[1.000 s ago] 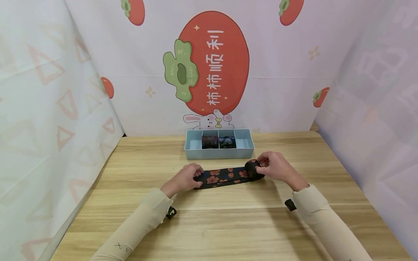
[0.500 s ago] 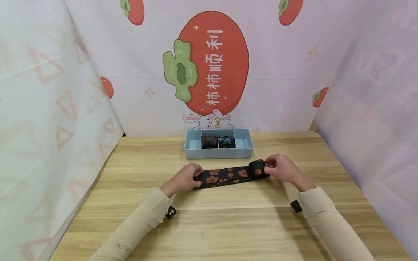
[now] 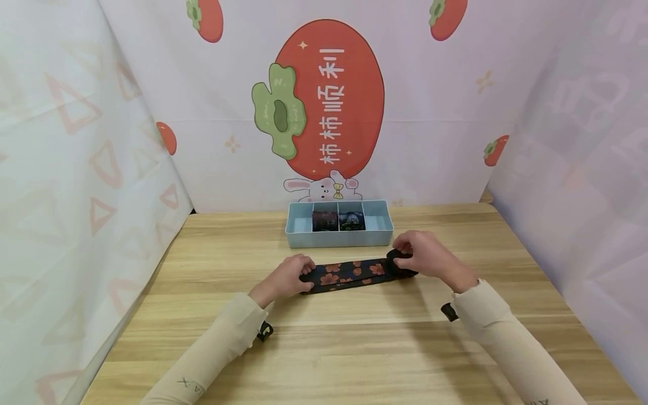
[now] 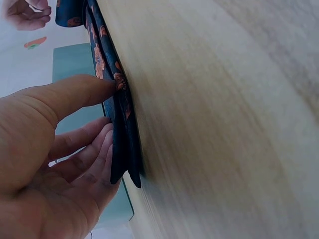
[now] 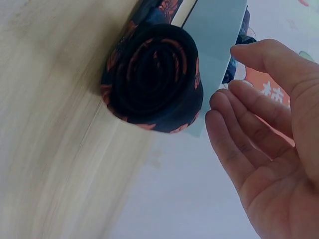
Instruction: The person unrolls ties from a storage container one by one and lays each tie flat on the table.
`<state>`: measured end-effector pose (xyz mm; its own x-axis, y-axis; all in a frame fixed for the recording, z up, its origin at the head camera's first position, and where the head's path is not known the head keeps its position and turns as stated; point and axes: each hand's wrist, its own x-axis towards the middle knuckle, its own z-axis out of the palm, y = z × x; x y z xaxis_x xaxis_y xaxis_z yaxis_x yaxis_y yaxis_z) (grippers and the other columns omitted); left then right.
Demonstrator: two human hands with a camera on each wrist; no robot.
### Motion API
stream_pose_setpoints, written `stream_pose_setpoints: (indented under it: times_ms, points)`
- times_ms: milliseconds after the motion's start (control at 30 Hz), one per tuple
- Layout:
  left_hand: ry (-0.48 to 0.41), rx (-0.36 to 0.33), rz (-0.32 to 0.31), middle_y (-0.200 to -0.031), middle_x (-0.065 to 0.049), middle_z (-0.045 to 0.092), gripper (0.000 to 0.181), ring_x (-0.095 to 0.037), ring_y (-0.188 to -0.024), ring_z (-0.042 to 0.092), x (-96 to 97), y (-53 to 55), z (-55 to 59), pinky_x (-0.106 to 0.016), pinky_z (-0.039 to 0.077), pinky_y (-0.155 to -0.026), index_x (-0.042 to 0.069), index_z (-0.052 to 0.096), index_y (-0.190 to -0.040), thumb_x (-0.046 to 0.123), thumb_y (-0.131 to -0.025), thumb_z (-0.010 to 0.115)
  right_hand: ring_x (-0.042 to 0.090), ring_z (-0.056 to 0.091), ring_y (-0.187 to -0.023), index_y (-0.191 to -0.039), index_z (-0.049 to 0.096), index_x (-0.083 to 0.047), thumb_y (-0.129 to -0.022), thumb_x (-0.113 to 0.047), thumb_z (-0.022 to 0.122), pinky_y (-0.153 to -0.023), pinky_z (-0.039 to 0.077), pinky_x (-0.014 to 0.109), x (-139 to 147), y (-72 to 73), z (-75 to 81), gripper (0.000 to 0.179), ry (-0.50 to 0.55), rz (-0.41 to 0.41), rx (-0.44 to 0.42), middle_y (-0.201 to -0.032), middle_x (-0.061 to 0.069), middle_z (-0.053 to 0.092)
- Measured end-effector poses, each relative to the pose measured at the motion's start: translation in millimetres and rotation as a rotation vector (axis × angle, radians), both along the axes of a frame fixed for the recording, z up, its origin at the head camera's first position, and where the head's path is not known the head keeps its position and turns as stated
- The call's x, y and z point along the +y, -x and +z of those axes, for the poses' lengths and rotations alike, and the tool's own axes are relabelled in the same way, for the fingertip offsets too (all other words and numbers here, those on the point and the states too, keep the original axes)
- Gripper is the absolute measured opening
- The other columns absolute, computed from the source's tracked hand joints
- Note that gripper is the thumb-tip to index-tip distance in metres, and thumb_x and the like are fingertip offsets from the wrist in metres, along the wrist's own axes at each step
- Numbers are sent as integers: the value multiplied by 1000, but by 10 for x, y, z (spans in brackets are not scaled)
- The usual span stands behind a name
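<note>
A dark necktie (image 3: pixel 349 274) with orange flowers lies across the table, its right part wound into a roll (image 5: pixel 154 74). At the flat left end, my left hand (image 3: pixel 286 275) pinches the fabric; the left wrist view shows the thumb on the near face and fingers behind the pointed tip (image 4: pixel 124 159). My right hand (image 3: pixel 427 256) hovers by the roll. Seen from the right wrist, that hand (image 5: pixel 269 129) has loosely bent fingers with a gap between them and the roll, holding nothing. The roll stands on its edge, its spiral side facing the right wrist camera.
Behind the necktie stands a light blue divided tray (image 3: pixel 340 239). Its two middle compartments hold a dark reddish roll (image 3: pixel 325 221) and a dark blue patterned roll (image 3: pixel 351 221). A printed white cloth (image 3: pixel 430 163) hangs behind the wooden table (image 3: pixel 324 349).
The roll has shifted slightly right, unwinding a little. My right hand first moved right with it, then let go and shifted back left and up. My left hand stays in place.
</note>
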<state>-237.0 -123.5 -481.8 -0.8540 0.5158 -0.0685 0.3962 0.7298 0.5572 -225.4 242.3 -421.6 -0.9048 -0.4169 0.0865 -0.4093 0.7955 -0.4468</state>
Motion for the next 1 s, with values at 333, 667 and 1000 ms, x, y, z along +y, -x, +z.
stream_pose_setpoints:
  times_ms: [333, 667, 1000]
  points:
    - [-9, -4, -9, -114, -12, 69, 36, -20, -101, 65, -49, 12, 4, -40, 57, -95, -2, 69, -121, 9, -90, 83, 24, 73, -93, -112, 76, 0, -88, -11, 85, -85, 63, 43, -160, 85, -103, 28, -32, 63, -6, -105, 13, 76]
    - [-23, -12, -13, -117, -14, 70, 37, -20, -102, 66, -269, 50, -5, -41, 58, -94, -3, 69, -122, 8, -89, 83, 24, 71, -90, -107, 75, 1, -85, -15, 89, -83, 63, 44, -165, 127, -187, 31, 1, 23, 21, -100, 12, 75]
    - [-12, -18, -16, -117, -14, 70, 37, -19, -100, 65, -257, 54, 20, -40, 58, -94, -3, 69, -121, 8, -89, 83, 18, 63, -77, -94, 74, -5, -81, -26, 93, -73, 56, 39, -40, 126, -233, 31, 31, -77, 27, -90, 9, 72]
